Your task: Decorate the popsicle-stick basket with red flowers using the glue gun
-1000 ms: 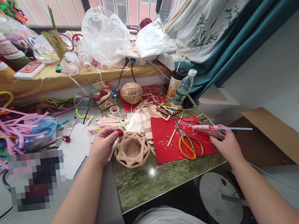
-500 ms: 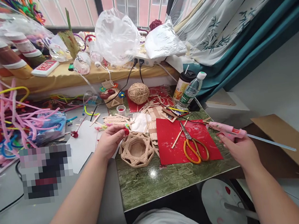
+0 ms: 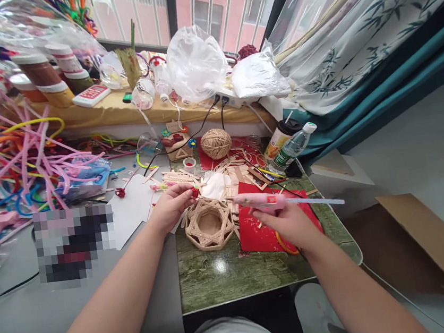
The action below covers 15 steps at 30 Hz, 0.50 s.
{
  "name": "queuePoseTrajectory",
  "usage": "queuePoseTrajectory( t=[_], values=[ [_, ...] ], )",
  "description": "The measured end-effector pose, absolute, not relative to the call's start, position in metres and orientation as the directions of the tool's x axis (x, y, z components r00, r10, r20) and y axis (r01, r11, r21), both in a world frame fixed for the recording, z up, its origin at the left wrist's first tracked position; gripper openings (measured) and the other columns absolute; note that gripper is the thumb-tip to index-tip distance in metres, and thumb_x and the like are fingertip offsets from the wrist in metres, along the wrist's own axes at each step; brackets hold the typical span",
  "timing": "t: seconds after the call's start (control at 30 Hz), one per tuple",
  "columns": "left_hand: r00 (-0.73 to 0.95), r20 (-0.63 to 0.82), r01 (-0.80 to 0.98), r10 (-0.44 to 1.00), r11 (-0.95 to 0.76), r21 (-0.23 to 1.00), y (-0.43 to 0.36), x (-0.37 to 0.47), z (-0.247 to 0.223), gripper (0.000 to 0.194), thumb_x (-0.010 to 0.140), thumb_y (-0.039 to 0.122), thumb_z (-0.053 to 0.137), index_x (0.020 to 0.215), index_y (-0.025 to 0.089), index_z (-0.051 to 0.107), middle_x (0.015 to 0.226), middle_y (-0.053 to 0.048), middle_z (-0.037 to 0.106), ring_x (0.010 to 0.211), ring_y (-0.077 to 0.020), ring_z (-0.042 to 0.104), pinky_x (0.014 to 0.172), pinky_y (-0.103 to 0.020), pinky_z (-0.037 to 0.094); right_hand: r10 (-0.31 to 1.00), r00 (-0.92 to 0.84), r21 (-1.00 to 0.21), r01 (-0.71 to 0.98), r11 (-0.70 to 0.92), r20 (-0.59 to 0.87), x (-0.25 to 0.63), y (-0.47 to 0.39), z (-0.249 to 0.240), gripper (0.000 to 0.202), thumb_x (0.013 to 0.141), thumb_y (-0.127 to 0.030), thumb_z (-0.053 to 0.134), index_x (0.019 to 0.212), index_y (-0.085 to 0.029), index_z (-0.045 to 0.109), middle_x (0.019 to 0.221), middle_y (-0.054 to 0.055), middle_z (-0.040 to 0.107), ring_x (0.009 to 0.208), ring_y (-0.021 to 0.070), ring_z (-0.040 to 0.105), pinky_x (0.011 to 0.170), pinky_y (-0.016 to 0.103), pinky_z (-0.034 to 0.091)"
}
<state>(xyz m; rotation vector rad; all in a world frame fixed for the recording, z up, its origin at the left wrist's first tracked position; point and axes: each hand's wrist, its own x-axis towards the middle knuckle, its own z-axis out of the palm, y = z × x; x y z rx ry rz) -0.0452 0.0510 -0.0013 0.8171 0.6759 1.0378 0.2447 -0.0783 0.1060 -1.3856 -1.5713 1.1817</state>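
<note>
Glue gun (image 3: 260, 200) near basket rim (image 3: 211, 241), open gap between hands (image 3: 173, 206) (image 3: 296, 227)

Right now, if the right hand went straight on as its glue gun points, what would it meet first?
Probably the small red piece in the left hand; the pink glue gun seems aimed there, though depth is unclear and the woven basket may come first.

Glue gun (image 3: 258, 200): plastic, looks smooth; glue stick (image 3: 316, 200): translucent, smooth. Octagonal basket (image 3: 211, 242): twine-covered, rough, matt. Twine ball (image 3: 216, 144): fibrous, rough. Red sheet (image 3: 253, 238): paper or cloth, cannot tell which. Table top (image 3: 211, 285): glossy, wood-like pattern. Bottle (image 3: 294, 147): clear plastic, shiny. Silvery bag (image 3: 257, 76): wrinkled, like foil.
</note>
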Motion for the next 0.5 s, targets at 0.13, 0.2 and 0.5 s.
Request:
queuePoseTrajectory(
  t=[0.13,0.2,0.5],
  values=[
    [0.376,-0.118,-0.474,0.919,0.301,0.828,0.050,-0.045,-0.001,0.031,0.076,0.030,0.093,0.099,0.016,0.077,0.097,-0.005,0.076,0.084,-0.0122,0.070,0.079,-0.024,0.060,0.958,-0.278,-0.879,0.472,0.075,-0.068,0.215,-0.065,0.098,0.041,0.100,-0.044,0.064,0.138,-0.032,0.072,0.141,0.001,0.073,0.137,0.0315,0.063,0.124,0.053,0.044],
    [0.378,-0.117,-0.480,0.918,0.303,0.823,0.049,-0.046,0.000,0.031,0.076,0.029,0.094,0.098,0.015,0.076,0.096,-0.005,0.075,0.084,-0.0121,0.070,0.079,-0.024,0.060,0.961,-0.264,-0.821,0.565,0.086,-0.081,0.208,-0.063,0.094,0.040,0.101,-0.046,0.062,0.137,-0.031,0.073,0.140,0.003,0.074,0.135,0.0319,0.064,0.121,0.053,0.046],
    [0.390,-0.115,-0.487,0.914,0.310,0.816,0.048,-0.048,0.002,0.031,0.076,0.031,0.093,0.095,0.015,0.074,0.096,-0.004,0.073,0.086,-0.0130,0.069,0.081,-0.026,0.060,0.987,-0.136,-0.712,0.701,0.035,-0.085,0.190,-0.067,0.085,0.033,0.102,-0.045,0.059,0.124,-0.027,0.075,0.112,0.005,0.078,0.106,0.0275,0.072,0.100,0.043,0.057]
  ],
)
